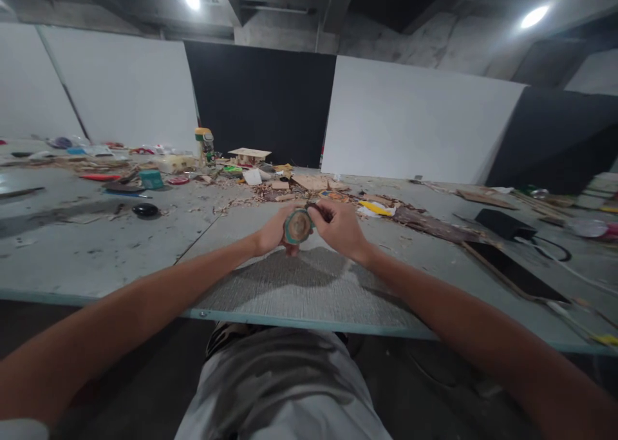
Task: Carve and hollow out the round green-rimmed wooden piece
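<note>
Forearms stretched over the near edge of the table (pixel 96 266), and the two hands met above its middle, just past a paler grey panel (pixel 290 292) set into the top. The left hand (pixel 271 235) was closed around one disc (pixel 298 227) from its left side and from below, holding it upright with the flat face toward the camera (teal at the rim, brownish within). The right hand (pixel 340 229) was narrowed to a pinch at the disc's upper right rim; whether a small dark piece sat between those fingers I could not tell.

Judging by that grip, the work would go best with the left hand steady, the disc low over the panel, and the right hand's pinch staying on the rim alone.

Toward the left edge lay one black round lid (pixel 145 210) and, farther back, one teal box (pixel 151 179). Toward the right edge lay one flat black slab (pixel 514 271) and one black pouch (pixel 502 224). Along the far edge, among wood scraps (pixel 309 183), stood one yellow-capped jar (pixel 205 142) and one small wooden model house (pixel 250 156).
</note>
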Demonstrator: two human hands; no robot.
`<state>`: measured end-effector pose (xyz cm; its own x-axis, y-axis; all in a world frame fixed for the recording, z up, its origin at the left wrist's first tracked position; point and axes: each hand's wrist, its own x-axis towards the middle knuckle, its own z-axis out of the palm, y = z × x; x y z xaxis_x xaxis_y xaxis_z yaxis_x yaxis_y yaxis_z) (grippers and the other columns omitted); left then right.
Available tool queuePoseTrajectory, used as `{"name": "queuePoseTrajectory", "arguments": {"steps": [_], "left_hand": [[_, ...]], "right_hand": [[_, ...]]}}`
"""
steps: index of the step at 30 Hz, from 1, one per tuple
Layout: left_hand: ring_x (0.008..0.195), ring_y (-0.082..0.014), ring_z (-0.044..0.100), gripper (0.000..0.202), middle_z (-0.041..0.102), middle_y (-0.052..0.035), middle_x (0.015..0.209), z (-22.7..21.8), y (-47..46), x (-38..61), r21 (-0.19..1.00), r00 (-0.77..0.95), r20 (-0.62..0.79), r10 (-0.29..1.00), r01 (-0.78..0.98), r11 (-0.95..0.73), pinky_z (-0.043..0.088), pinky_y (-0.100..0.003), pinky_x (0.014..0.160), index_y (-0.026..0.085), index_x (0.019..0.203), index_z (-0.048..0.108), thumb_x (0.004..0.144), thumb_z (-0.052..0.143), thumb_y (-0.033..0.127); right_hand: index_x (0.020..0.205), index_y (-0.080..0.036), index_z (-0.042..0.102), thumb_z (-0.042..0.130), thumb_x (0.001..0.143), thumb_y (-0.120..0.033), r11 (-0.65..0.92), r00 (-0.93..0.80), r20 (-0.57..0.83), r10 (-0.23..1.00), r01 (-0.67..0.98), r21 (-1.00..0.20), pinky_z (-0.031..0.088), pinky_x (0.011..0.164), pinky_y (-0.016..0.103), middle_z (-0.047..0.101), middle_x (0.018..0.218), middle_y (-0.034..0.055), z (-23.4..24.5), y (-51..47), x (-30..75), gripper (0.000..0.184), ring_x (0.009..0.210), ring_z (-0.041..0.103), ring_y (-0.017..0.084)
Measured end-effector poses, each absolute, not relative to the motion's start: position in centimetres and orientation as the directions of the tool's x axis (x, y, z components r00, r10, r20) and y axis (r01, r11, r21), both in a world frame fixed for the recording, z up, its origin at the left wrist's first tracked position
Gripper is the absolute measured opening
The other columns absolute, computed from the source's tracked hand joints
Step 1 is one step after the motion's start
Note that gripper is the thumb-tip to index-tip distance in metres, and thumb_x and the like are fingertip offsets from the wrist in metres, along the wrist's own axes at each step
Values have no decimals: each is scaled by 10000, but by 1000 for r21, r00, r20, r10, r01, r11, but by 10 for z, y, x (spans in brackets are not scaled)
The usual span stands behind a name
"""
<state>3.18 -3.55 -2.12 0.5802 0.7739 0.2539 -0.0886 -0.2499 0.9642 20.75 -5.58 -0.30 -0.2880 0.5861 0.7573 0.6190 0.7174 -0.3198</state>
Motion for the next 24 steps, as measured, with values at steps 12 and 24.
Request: {"name": "queuePoseTrajectory", "arguments": {"steps": [12,24], "left_hand": [[423,-180,610,476,598,-5,552,-24,-30,28,942,565,298,770,-42,-333,453,-230,359,155,1143,530,939,405,566],[390,-186,584,460,604,16,606,-25,-24,26,919,459,393,797,-164,-359,439,-253,322,182,1199,417,951,353,564]], "right_hand": [[591,-192,465,527,848,-236,696,-350,696,627,652,-300,252,534,277,504,557,-1,-4,-58,208,268,527,413,116],[670,-168,595,532,854,-177,696,-434,610,663,656,-291,259,556,279,584,617,15,-10,-57,205,195,542,437,120]]}}
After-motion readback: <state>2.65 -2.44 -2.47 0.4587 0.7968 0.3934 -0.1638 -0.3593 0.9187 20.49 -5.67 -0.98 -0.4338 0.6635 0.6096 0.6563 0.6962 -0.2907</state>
